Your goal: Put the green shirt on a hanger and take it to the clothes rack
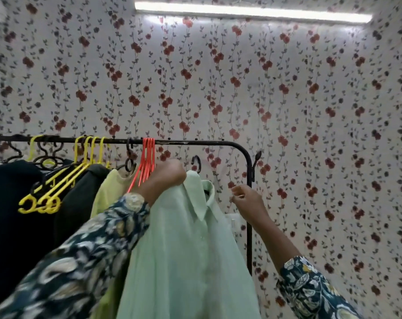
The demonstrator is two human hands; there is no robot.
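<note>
The green shirt (183, 249) is held up by its collar in the closed left grip (168, 178), just below the rack (195, 142) (hanger hook (196, 163) unhung); the right grip (246, 196) is loosely curled, empty.

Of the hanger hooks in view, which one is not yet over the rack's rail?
The black hook above the green shirt, by the left hand. It sits below the rail, while the yellow hangers and red hangers hang from it.

Matt black metal rack (249, 203), glossy plastic hangers (147, 162), smooth green cloth shirt (186, 249).
</note>
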